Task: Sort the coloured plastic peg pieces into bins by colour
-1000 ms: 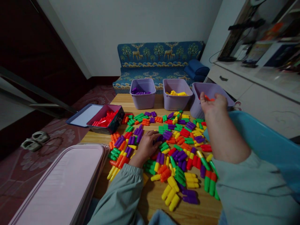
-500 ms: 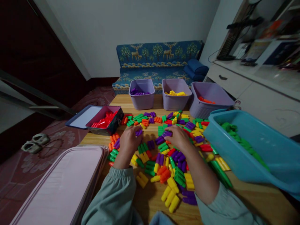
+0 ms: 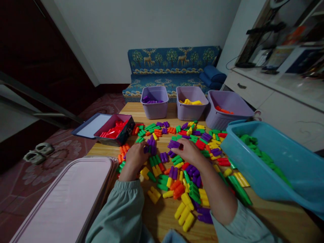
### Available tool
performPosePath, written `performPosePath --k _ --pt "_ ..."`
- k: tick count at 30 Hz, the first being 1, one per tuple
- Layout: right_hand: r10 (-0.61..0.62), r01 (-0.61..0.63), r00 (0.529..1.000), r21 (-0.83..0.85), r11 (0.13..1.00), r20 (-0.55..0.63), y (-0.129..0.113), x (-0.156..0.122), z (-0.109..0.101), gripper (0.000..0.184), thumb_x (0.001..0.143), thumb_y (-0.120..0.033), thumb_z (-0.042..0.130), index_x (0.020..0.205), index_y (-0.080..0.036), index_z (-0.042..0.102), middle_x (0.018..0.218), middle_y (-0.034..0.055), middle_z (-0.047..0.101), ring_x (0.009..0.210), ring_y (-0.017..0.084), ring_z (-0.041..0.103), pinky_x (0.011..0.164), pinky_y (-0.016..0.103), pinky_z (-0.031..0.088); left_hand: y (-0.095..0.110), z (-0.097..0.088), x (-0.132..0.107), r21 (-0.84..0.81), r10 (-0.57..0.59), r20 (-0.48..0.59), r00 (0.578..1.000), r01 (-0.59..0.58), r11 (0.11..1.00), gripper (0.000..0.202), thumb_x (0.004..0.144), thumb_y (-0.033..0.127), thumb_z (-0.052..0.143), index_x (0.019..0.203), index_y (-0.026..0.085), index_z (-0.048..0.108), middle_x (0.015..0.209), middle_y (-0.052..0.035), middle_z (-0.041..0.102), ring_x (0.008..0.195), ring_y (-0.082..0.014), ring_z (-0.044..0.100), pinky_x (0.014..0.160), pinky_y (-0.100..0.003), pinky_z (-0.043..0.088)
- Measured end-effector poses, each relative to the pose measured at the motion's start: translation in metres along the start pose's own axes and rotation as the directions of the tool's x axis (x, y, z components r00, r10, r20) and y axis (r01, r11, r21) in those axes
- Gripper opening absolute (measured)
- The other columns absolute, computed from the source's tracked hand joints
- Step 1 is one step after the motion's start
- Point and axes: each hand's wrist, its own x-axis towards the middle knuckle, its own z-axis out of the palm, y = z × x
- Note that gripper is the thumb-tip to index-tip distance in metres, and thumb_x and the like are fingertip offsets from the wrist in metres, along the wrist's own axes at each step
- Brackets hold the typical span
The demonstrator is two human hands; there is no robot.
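Note:
My left hand [image 3: 135, 156] is over the left side of the block pile, its fingers closed on a purple block [image 3: 146, 149] that is mostly hidden by them. Just beyond its fingertips, another purple block [image 3: 152, 145] lies on the table. My right hand [image 3: 188, 151] pinches a ribbed purple block [image 3: 173, 144] between thumb and fingers, above more purple and green pieces. Between the hands lies a small purple block [image 3: 164, 157]. Nearer me are joined yellow blocks [image 3: 184, 214] and an orange block [image 3: 177, 189].
Three lilac bins stand at the back, holding purple blocks [image 3: 152, 100], yellow blocks [image 3: 191, 102] and orange blocks [image 3: 224, 110]. A turquoise tub [image 3: 268, 182] with green blocks is at right. An open tin [image 3: 108, 140] holds red blocks. A pink lid [image 3: 68, 195] lies at left.
My left hand has moved slightly left and towards me, uncovering a purple block beyond its fingers. My right hand has shifted slightly left and down, still with a purple block.

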Motion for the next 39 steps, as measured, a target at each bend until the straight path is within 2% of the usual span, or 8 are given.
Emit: performPosePath --k 6,11,18,24,26,29,33,39 --pt "-0.149 0.154 0.978 -0.021 0.988 0.149 -0.002 -0.008 0.007 0.022 0.074 -0.028 0.071 0.095 -0.021 0.074 0.114 0.0060 0.066 0.101 0.021 0.062 0.088 0.029 0.044 0.002 0.008 0.006 -0.203 0.131 -0.023 0.991 -0.133 0.970 0.038 0.077 0.022 0.066 0.115 0.020 0.070 0.100 -0.0106 0.072 0.092 -0.0259 0.066 0.080 -0.034 0.049" --pt "-0.121 0.136 0.981 -0.097 0.986 0.149 -0.004 -0.010 0.012 0.022 0.076 -0.032 0.070 0.096 -0.025 0.075 0.102 0.0046 0.066 0.093 0.020 0.063 0.082 0.028 0.045 0.008 0.021 0.006 -0.223 0.306 -0.053 0.951 -0.310 0.924 0.048 0.074 0.015 0.066 0.122 0.020 0.067 0.123 -0.0135 0.063 0.109 -0.0270 0.061 0.093 -0.038 0.048" --pt "-0.071 0.093 0.989 -0.172 0.981 0.131 -0.007 -0.009 0.015 0.022 0.074 -0.031 0.074 0.095 -0.027 0.076 0.099 0.0048 0.064 0.091 0.021 0.063 0.076 0.028 0.045 0.023 0.028 0.006 -0.170 0.251 -0.095 0.963 -0.264 0.949 0.039 0.077 0.017 0.063 0.115 0.020 0.070 0.112 -0.0134 0.066 0.104 -0.0274 0.063 0.092 -0.039 0.049" --pt "-0.029 0.036 0.998 -0.127 0.991 0.056 -0.004 -0.006 0.018 0.025 0.072 -0.028 0.077 0.097 -0.028 0.077 0.097 0.0060 0.066 0.093 0.023 0.063 0.079 0.030 0.046 0.023 0.038 0.013 -0.455 0.164 -0.302 0.939 -0.293 0.841 0.024 0.079 0.014 0.059 0.098 0.017 0.074 0.101 -0.0117 0.071 0.101 -0.0265 0.064 0.092 -0.042 0.049" --pt "-0.014 0.017 0.999 -0.078 0.997 0.032 -0.002 -0.004 0.017 0.023 0.071 -0.027 0.078 0.094 -0.027 0.078 0.093 0.0061 0.067 0.090 0.023 0.063 0.079 0.032 0.046 0.024 0.040 0.015 -0.648 0.062 -0.257 0.964 -0.220 0.729 0.022 0.079 0.022 0.065 0.099 0.017 0.074 0.101 -0.0110 0.072 0.097 -0.0256 0.066 0.089 -0.041 0.052" --pt "0.049 -0.037 0.995 0.141 0.989 -0.084 -0.002 -0.001 0.012 0.020 0.069 -0.025 0.077 0.089 -0.022 0.078 0.088 0.0061 0.068 0.086 0.023 0.064 0.078 0.033 0.048 0.027 0.038 0.016 -0.938 -0.088 -0.026 0.996 0.006 0.346 0.039 0.080 0.043 0.067 0.109 0.017 0.069 0.107 -0.0111 0.069 0.087 -0.0218 0.068 0.076 -0.036 0.057" --pt "0.118 0.048 0.965 0.601 0.798 -0.235 -0.012 0.002 0.006 0.024 0.069 -0.030 0.076 0.090 -0.018 0.076 0.090 0.0059 0.072 0.083 0.021 0.066 0.078 0.031 0.051 0.034 0.029 0.012 -0.971 0.012 0.217 0.976 0.217 -0.096 0.056 0.086 0.060 0.055 0.122 0.018 0.061 0.123 -0.0146 0.063 0.090 -0.0201 0.068 0.077 -0.037 0.059" --pt "0.096 -0.008 0.994 0.825 0.564 -0.055 -0.026 -0.001 0.011 0.033 0.066 -0.033 0.077 0.095 -0.017 0.075 0.090 0.0046 0.076 0.080 0.021 0.069 0.076 0.032 0.054 0.047 0.023 0.005 -0.936 0.218 0.276 0.936 0.313 -0.163 0.064 0.088 0.068 0.041 0.128 0.020 0.058 0.120 -0.0154 0.063 0.095 -0.0222 0.067 0.079 -0.039 0.059"
